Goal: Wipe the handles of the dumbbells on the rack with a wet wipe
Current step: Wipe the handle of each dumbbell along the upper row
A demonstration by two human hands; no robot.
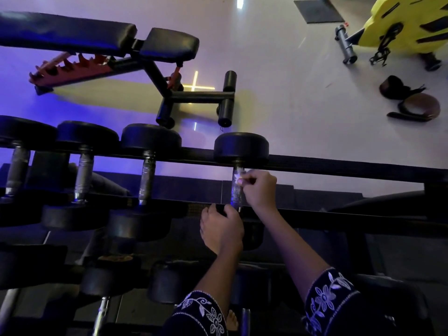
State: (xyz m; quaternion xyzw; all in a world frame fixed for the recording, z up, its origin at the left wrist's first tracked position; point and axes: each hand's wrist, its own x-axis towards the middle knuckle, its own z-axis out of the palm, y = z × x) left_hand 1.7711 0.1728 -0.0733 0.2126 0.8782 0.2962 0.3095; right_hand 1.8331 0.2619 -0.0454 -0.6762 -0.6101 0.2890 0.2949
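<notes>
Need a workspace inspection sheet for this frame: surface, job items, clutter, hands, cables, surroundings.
Surface: rack, dark rails, lower tiers also loaded.
Job's things: dumbbell, rightmost of four on the top tier; wipe pressed on its handle.
Clutter: belt lying on the floor.
Hands: right hand pinches the wipe; left hand curls over that dumbbell's near end.
Cables: nothing seen.
Surroundings: bench beyond the rack; yellow bike and dark mat at far right.
</notes>
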